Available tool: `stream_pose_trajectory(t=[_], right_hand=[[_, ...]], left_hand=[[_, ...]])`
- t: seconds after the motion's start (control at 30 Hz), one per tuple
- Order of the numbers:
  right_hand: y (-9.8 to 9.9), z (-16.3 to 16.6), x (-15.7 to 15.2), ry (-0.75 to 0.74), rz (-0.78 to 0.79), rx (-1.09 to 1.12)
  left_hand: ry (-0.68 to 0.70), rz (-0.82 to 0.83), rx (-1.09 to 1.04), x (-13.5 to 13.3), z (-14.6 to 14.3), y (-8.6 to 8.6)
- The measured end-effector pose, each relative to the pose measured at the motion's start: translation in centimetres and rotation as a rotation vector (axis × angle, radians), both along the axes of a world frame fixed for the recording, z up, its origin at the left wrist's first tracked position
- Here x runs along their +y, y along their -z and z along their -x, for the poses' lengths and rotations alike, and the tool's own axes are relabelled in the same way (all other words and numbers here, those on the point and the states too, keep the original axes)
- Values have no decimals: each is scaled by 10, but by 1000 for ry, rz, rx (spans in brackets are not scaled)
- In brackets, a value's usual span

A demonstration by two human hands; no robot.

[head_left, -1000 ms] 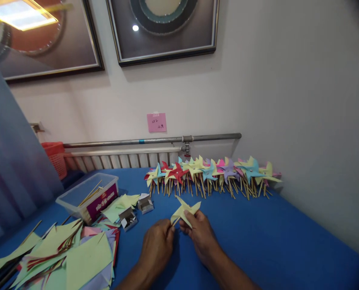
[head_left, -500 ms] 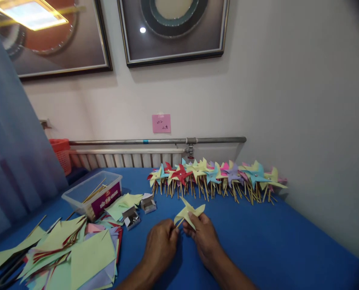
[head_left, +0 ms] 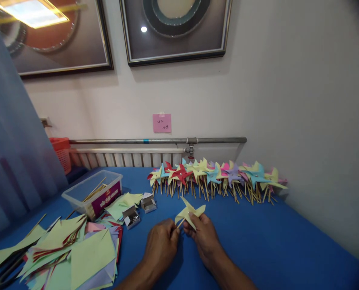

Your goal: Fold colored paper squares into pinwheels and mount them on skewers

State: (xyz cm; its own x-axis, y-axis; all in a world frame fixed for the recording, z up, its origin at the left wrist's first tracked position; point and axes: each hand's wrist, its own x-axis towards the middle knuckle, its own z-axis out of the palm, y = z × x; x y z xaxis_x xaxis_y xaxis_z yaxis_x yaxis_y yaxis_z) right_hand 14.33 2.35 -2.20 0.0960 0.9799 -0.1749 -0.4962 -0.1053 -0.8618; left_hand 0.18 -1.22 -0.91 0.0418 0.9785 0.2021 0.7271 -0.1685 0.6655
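A pale yellow paper pinwheel (head_left: 189, 211) is held between my hands above the blue table (head_left: 246, 245). My left hand (head_left: 163, 238) is closed on its thin wooden stick (head_left: 181, 222), low on the stick's near end. My right hand (head_left: 204, 233) pinches the paper blades, thumb on the front near the centre pin, fingers behind. Just left of my hands stand two small open boxes, one holding shiny metal pins (head_left: 131, 218), the other box (head_left: 148, 203) with contents I cannot make out.
Finished pinwheels (head_left: 214, 177) lie in a row along the back. At left are a clear plastic tub (head_left: 73, 196) with sticks, piled paper squares (head_left: 91, 253) and black-handled scissors (head_left: 9, 268). A radiator pipe (head_left: 122, 141) runs along the wall.
Almost nothing differs. Both hands keep their hold on the pinwheel, and the view has shifted very slightly.
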Motion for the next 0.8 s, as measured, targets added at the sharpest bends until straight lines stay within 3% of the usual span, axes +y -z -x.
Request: stream_pose_trajectory(t=[0.8], right_hand=[[3,1,0,25,27,-46]], left_hand=[[-5,7,3,1,1,3]])
